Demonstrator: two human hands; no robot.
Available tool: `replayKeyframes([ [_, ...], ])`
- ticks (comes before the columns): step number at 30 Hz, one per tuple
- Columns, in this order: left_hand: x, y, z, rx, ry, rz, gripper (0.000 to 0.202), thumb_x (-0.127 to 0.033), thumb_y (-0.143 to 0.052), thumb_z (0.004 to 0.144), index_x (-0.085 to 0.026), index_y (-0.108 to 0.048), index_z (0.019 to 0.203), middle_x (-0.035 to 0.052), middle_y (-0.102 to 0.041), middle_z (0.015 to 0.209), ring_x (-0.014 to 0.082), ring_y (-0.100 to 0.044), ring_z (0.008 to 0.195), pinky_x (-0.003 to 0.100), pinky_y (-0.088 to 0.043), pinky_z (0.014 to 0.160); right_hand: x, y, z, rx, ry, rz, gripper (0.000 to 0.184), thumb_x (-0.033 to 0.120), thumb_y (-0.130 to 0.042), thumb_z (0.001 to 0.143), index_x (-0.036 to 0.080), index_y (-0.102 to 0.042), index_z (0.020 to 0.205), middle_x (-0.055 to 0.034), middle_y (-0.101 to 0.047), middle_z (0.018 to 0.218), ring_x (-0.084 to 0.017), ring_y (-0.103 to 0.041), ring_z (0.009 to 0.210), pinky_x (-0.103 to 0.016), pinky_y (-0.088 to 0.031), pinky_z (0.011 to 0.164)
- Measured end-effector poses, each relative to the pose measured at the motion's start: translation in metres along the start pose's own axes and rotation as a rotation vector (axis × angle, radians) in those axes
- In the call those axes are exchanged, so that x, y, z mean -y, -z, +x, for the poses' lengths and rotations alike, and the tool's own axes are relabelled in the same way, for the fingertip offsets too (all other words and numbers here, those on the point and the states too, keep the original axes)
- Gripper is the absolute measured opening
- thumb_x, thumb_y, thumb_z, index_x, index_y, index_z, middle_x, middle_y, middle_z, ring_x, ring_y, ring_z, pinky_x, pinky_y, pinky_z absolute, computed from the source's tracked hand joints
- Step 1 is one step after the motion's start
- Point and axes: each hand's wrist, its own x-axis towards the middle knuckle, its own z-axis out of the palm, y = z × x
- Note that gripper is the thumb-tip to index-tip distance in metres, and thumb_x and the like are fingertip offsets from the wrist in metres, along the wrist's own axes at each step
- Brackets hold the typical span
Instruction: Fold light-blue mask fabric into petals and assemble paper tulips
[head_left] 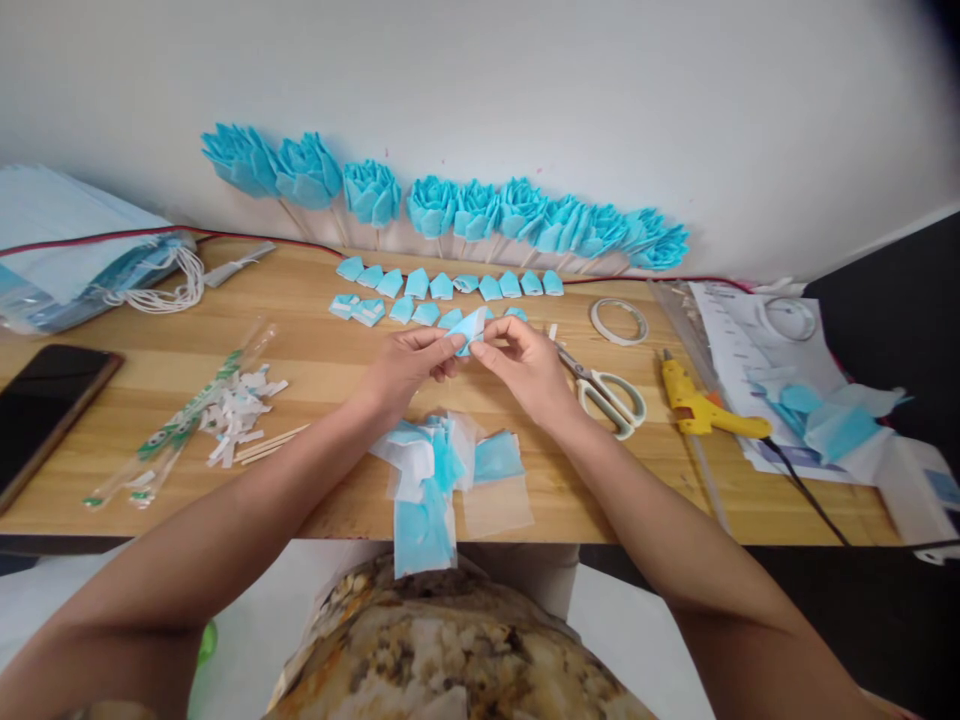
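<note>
Between my two hands is a small folded piece of blue and white fabric (469, 328), its pointed end facing up. My left hand (420, 360) pinches it from the left with thumb and fingers. On the other side, my right hand (525, 362) grips its right edge, fingertips closed. Just beyond lie two rows of folded blue petals (417, 284), partly covered by my hands. Below my wrists, loose blue and white fabric pieces (424, 525) hang over the table's front edge. Scissors (600, 385) with pale handles rest beside my right wrist.
Blue fabric roses (373, 192) on sticks lean along the wall. A yellow glue gun (697, 400) and a tape roll (619, 321) lie right. Leftward are a phone (52, 410), white scraps (236, 405), wooden sticks (270, 444) and a bag of fabric (82, 260).
</note>
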Motion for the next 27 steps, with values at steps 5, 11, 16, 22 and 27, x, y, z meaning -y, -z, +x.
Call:
replayKeyframes([
  [5,0.001,0.001,0.0,0.014,0.005,0.008,0.036,-0.052,-0.083,0.071,-0.018,-0.072,0.069,-0.0001,-0.063,0.061,0.0105,-0.053,0.059,0.025,-0.042,0.061,0.001,0.0,0.0,0.029,-0.045,0.063,0.025,0.04,-0.074,0.081,0.024,-0.063,0.098,0.0017,-0.066,0.085,-0.014,-0.062,0.08,-0.03,-0.05,0.075],
  [11,-0.001,0.0,-0.002,0.003,-0.01,0.105,0.038,-0.054,-0.083,0.07,-0.019,-0.071,0.065,0.0002,-0.063,0.061,0.0106,-0.052,0.059,0.026,-0.043,0.061,0.005,-0.001,-0.001,0.014,0.011,0.048,0.018,0.034,-0.071,0.081,0.022,-0.058,0.077,0.0051,-0.053,0.069,-0.011,-0.048,0.064,-0.028,-0.04,0.064],
  [16,0.002,0.002,0.0,-0.002,0.019,0.08,0.034,-0.05,-0.082,0.072,-0.018,-0.071,0.068,0.0,-0.065,0.063,0.0096,-0.053,0.058,0.025,-0.043,0.061,0.01,0.003,-0.001,0.057,-0.006,0.045,0.018,0.034,-0.069,0.084,0.021,-0.059,0.076,0.0049,-0.052,0.07,-0.011,-0.048,0.066,-0.026,-0.04,0.066],
  [22,-0.004,-0.001,-0.002,-0.02,0.027,0.139,0.032,-0.046,-0.082,0.068,-0.017,-0.068,0.066,-0.0018,-0.062,0.06,0.0089,-0.052,0.057,0.024,-0.043,0.061,0.008,0.008,0.001,0.063,-0.031,0.085,0.022,0.041,-0.072,0.084,0.02,-0.069,0.091,0.0029,-0.062,0.078,-0.011,-0.055,0.074,-0.025,-0.044,0.072],
  [27,-0.009,-0.006,-0.005,0.004,0.043,0.202,0.03,-0.045,-0.081,0.066,-0.017,-0.069,0.069,-0.0021,-0.062,0.061,0.0089,-0.051,0.057,0.024,-0.043,0.06,0.006,0.003,-0.001,-0.008,0.014,-0.035,0.015,0.034,-0.073,0.082,0.02,-0.069,0.088,0.004,-0.061,0.07,-0.011,-0.055,0.065,-0.026,-0.044,0.064],
])
